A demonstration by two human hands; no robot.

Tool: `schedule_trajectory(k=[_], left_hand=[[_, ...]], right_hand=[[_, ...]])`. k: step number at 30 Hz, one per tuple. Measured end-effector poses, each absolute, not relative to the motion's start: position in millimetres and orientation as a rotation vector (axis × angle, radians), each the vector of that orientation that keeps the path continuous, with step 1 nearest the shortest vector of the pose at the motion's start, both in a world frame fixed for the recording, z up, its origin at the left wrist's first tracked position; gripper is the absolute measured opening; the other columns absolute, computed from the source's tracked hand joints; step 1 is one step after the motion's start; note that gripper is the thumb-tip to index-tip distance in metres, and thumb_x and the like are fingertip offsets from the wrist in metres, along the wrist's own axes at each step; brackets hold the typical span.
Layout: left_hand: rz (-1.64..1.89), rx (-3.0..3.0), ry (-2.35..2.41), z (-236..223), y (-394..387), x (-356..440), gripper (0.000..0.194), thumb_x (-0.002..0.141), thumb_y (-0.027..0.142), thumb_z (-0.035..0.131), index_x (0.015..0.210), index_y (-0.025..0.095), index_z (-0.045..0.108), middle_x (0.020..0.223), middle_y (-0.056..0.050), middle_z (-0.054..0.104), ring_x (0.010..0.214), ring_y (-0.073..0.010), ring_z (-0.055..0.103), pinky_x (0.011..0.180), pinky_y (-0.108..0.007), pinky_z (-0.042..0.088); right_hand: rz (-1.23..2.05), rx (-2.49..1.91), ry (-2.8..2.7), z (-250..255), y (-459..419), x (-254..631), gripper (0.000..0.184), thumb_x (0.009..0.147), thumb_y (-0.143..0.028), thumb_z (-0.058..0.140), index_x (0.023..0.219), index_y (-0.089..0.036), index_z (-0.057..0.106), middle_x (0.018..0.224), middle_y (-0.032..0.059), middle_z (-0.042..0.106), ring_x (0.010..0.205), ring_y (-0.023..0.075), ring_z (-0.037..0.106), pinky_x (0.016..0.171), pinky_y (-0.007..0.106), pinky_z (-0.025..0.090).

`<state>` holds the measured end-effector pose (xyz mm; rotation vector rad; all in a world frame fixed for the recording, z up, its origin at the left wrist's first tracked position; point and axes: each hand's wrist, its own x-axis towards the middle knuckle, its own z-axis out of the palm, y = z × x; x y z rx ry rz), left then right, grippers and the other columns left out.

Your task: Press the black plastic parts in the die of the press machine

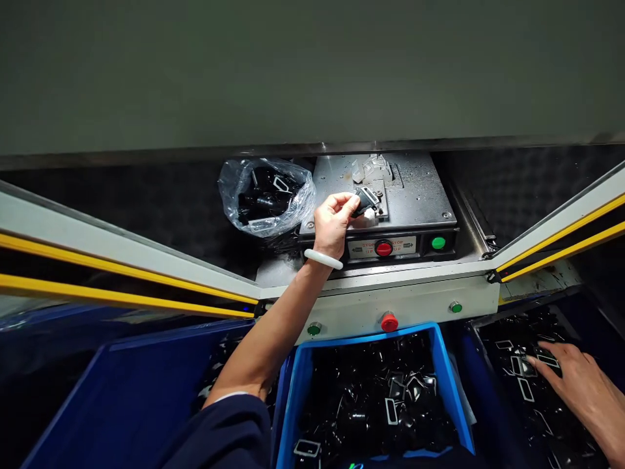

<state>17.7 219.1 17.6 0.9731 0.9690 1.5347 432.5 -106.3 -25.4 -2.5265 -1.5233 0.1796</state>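
Observation:
My left hand point(334, 221), with a white bangle point(323, 259) on the wrist, pinches a small black part with a metal frame point(366, 200). That part sits just above a steel fixture plate point(415, 189), and its lower side is partly hidden by my fingers. My right hand point(571, 371) rests far off to the right, its fingertips touching a pile of black parts with pale rectangular frames point(525, 365) in a dark blue bin point(469, 365). Nothing is clearly gripped by it.
A clear plastic bag of black parts point(266, 195) lies left of the plate. Below the plate are a red button point(383, 248) and a green button point(438, 243). A bright blue bin point(371, 337) of black parts sits below, between yellow-striped rails point(112, 273).

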Motion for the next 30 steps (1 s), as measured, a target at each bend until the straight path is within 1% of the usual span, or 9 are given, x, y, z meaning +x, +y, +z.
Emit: schedule_trajectory(k=[2, 3, 7, 9, 12, 15, 19, 26, 30], left_hand=[[1.490, 0.999, 0.961, 20.5, 199.9, 25.7, 0.038, 0.066, 0.039, 0.094, 0.086, 0.017, 0.071, 0.086, -0.001, 0.071, 0.077, -0.0140, 0.067, 0.074, -0.028, 0.057], [1.467, 1.015, 0.959, 21.5, 188.1, 29.9, 0.039, 0.066, 0.041, 0.094, 0.087, 0.017, 0.072, 0.087, -0.002, 0.071, 0.079, -0.0145, 0.067, 0.078, -0.029, 0.057], [1.364, 1.057, 0.969, 21.4, 136.9, 42.3, 0.042, 0.069, 0.045, 0.094, 0.092, 0.015, 0.075, 0.092, -0.004, 0.073, 0.088, -0.0156, 0.066, 0.088, -0.029, 0.053], [1.319, 1.066, 0.980, 19.1, 115.7, 44.6, 0.041, 0.071, 0.045, 0.094, 0.093, 0.015, 0.076, 0.094, -0.004, 0.073, 0.091, -0.0160, 0.066, 0.089, -0.030, 0.053], [1.273, 1.089, 1.007, 13.1, 95.4, 44.0, 0.040, 0.073, 0.046, 0.093, 0.095, 0.017, 0.077, 0.098, -0.005, 0.074, 0.095, -0.0172, 0.066, 0.089, -0.030, 0.053], [1.241, 1.108, 1.042, 5.7, 86.3, 41.8, 0.040, 0.074, 0.048, 0.092, 0.096, 0.018, 0.077, 0.099, -0.005, 0.075, 0.095, -0.0175, 0.066, 0.088, -0.030, 0.053], [1.206, 1.132, 1.063, -1.5, 81.7, 41.9, 0.041, 0.074, 0.048, 0.092, 0.096, 0.018, 0.077, 0.102, -0.006, 0.076, 0.097, -0.0185, 0.067, 0.092, -0.032, 0.054], [1.179, 1.128, 1.037, -6.7, 77.3, 45.2, 0.038, 0.076, 0.047, 0.091, 0.096, 0.018, 0.077, 0.100, -0.006, 0.075, 0.094, -0.0182, 0.067, 0.086, -0.031, 0.053], [1.152, 0.982, 1.012, -12.3, 74.7, 43.5, 0.040, 0.073, 0.045, 0.093, 0.095, 0.017, 0.076, 0.099, -0.004, 0.074, 0.094, -0.0167, 0.065, 0.090, -0.030, 0.052]], right_hand=[[0.295, -2.395, -1.569, -7.4, -88.2, 398.6, 0.055, 0.086, -0.078, 0.052, 0.105, -0.036, 0.080, 0.117, 0.0085, 0.079, 0.105, 0.0424, 0.075, 0.075, 0.060, 0.063], [0.343, -2.304, -1.574, 3.4, -75.1, 377.9, 0.048, 0.091, -0.072, 0.051, 0.109, -0.038, 0.080, 0.121, 0.0061, 0.079, 0.106, 0.0382, 0.075, 0.078, 0.056, 0.064], [0.467, -1.789, -1.556, 33.4, -17.0, 300.9, 0.030, 0.101, -0.051, 0.059, 0.105, -0.031, 0.080, 0.111, 0.0047, 0.080, 0.095, 0.0242, 0.076, 0.089, 0.040, 0.062], [0.567, -1.615, -1.494, 34.1, 7.3, 274.9, 0.027, 0.100, -0.047, 0.063, 0.104, -0.027, 0.081, 0.108, 0.0049, 0.080, 0.092, 0.0213, 0.075, 0.087, 0.036, 0.063], [0.773, -1.489, -1.384, 22.9, 33.3, 250.5, 0.027, 0.098, -0.047, 0.068, 0.107, -0.025, 0.080, 0.110, 0.0054, 0.080, 0.094, 0.0200, 0.075, 0.084, 0.035, 0.064], [0.958, -1.406, -1.282, 9.0, 47.9, 237.0, 0.035, 0.093, -0.048, 0.072, 0.118, -0.023, 0.077, 0.114, 0.0075, 0.079, 0.102, 0.0209, 0.074, 0.079, 0.034, 0.066], [1.129, -1.331, -1.180, -2.6, 55.2, 229.5, 0.044, 0.088, -0.047, 0.077, 0.123, -0.019, 0.074, 0.104, 0.0080, 0.078, 0.097, 0.0201, 0.074, 0.071, 0.031, 0.067], [1.225, -1.292, -1.139, -12.3, 58.5, 231.8, 0.043, 0.085, -0.045, 0.077, 0.119, -0.018, 0.074, 0.098, 0.0073, 0.078, 0.088, 0.0184, 0.072, 0.068, 0.031, 0.065], [1.056, -1.360, -1.256, -5.8, 47.8, 230.6, 0.042, 0.090, -0.043, 0.074, 0.127, -0.022, 0.071, 0.115, 0.0087, 0.076, 0.099, 0.0194, 0.072, 0.074, 0.031, 0.064]])
